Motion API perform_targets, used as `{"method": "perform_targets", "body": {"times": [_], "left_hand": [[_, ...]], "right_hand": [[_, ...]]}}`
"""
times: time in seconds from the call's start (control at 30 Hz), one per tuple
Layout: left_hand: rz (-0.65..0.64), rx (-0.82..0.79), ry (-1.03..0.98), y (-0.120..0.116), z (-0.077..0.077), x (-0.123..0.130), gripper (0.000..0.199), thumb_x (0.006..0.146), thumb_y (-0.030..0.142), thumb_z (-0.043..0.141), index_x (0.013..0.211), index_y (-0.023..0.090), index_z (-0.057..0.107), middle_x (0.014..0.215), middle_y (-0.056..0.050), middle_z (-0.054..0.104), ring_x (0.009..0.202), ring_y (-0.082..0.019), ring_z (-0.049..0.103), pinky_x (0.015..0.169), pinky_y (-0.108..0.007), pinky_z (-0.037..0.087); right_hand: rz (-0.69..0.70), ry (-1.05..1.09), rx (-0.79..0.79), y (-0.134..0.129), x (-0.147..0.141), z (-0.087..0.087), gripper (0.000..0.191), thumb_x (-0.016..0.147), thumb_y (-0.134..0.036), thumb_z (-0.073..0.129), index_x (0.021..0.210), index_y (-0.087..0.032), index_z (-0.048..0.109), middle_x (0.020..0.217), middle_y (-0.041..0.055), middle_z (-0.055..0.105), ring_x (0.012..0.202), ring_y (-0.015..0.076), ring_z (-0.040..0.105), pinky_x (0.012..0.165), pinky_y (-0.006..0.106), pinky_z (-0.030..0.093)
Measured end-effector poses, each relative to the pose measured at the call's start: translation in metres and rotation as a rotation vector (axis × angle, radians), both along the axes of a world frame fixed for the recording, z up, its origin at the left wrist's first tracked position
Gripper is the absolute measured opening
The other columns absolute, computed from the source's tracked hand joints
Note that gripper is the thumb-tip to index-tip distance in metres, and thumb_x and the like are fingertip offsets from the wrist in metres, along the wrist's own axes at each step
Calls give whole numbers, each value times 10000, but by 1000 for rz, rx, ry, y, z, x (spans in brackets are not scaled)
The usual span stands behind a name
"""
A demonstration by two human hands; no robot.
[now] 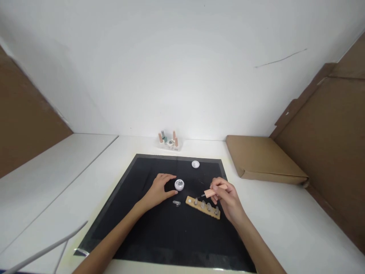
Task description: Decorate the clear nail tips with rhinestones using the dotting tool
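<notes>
In the lower center of the frame, the left hand [159,190] has an open grip, its thumb and fingers spread at the left side of a small white jar [179,185] with silvery contents; whether a fingertip touches the jar, I cannot tell. Right of center, the right hand [226,198] has its grip closed on the peach handle of a brush [216,191], whose dark tip points left and down, close to the leftmost of four clear pieces, probably nail tips [195,202], standing along a tan holder [203,207]. The holder slants down to the right on a black mat [159,236], which lies on a white table [114,152]. A loose clear piece [176,203] lies below the jar, left of the holder. A white lid [195,164] lies farther up the mat. At upper center, a clear tray [168,147] bears peach-capped bottles [176,142]; a flat cardboard box [265,156] lies at the right.
</notes>
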State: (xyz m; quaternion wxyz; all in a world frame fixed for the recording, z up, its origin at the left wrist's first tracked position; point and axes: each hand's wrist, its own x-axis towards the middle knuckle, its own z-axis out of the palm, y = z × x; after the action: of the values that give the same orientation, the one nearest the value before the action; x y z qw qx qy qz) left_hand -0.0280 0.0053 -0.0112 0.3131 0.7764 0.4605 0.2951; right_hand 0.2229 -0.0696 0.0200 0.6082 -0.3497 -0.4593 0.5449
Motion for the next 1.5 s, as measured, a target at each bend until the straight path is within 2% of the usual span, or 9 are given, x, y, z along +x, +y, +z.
{"method": "perform_targets", "body": {"times": [0.27, 0.5, 0.73, 0.83, 0.93, 1.07, 1.2, 1.37, 1.5], "left_hand": [[8, -3, -54, 0, 4, 14, 249, 743, 243, 681, 990, 210, 698, 1053, -89, 705, 993, -251, 620, 898, -386, 463], [-31, -52, -73, -10, -1, 25, 556, 712, 203, 689, 1247, 212, 537, 1129, -79, 701, 1083, -268, 599, 1007, -434, 393], [-74, -129, -126, -2, -2, 20, 571, 666, 207, 742, 1208, 226, 561, 1067, -58, 714, 1067, -275, 589, 1017, -444, 373], [-55, -148, -205, 1, -3, 20, 472, 639, 196, 748, 1088, 215, 601, 1045, -68, 689, 1030, -266, 597, 990, -426, 400], [-21, -184, -339, 0, -2, 20, 406, 649, 195, 726, 1014, 203, 549, 1035, -63, 639, 997, -229, 605, 950, -381, 431], [-3, -287, -539, -4, 7, 16, 402, 631, 194, 745, 930, 204, 478, 891, -4, 595, 864, -163, 614, 817, -296, 470], [-4, -420, -706, -10, 17, 9, 421, 584, 205, 806, 886, 189, 513, 827, 5, 618, 790, -149, 615, 742, -269, 473], [-23, -578, -856, -16, 23, 6, 399, 601, 207, 833, 942, 155, 633, 874, -31, 685, 804, -146, 636, 782, -265, 477], [-53, -711, -925, -19, 24, 6, 389, 616, 253, 836, 962, 141, 697, 883, -60, 717, 839, -190, 666, 872, -336, 484]], "right_hand": [[12, -41, 11, 1, 1, -8, 198, 916, -286, 591, 798, -127, 588, 651, -59, 542, 486, 51, 492, 446, 177, 428], [-50, -44, -50, 2, -3, -1, 285, 770, -403, 716, 690, -155, 601, 568, -60, 484, 450, 58, 410, 407, 188, 364], [-103, -52, -94, 2, -4, 5, 241, 729, -386, 724, 656, -176, 630, 518, -55, 442, 437, 80, 384, 400, 213, 342], [-111, -61, -95, 3, -5, 5, 239, 726, -382, 724, 650, -175, 632, 532, -48, 454, 438, 81, 384, 397, 213, 343], [-120, -73, -88, 4, -6, 4, 239, 732, -383, 720, 650, -177, 631, 545, -46, 459, 439, 80, 384, 397, 213, 345], [-116, -92, -82, 4, -7, 3, 246, 726, -395, 728, 656, -177, 637, 567, -39, 485, 444, 78, 397, 402, 213, 344], [-94, -112, -86, 3, -9, 1, 240, 736, -387, 722, 652, -178, 637, 563, -37, 492, 445, 79, 403, 410, 214, 350], [-99, -143, -75, 5, -11, -2, 242, 751, -399, 705, 668, -183, 635, 567, -35, 488, 444, 82, 399, 400, 213, 355], [-100, -186, -43, 6, -11, -5, 252, 771, -408, 687, 678, -182, 628, 568, -39, 471, 442, 81, 401, 400, 209, 361]]}}
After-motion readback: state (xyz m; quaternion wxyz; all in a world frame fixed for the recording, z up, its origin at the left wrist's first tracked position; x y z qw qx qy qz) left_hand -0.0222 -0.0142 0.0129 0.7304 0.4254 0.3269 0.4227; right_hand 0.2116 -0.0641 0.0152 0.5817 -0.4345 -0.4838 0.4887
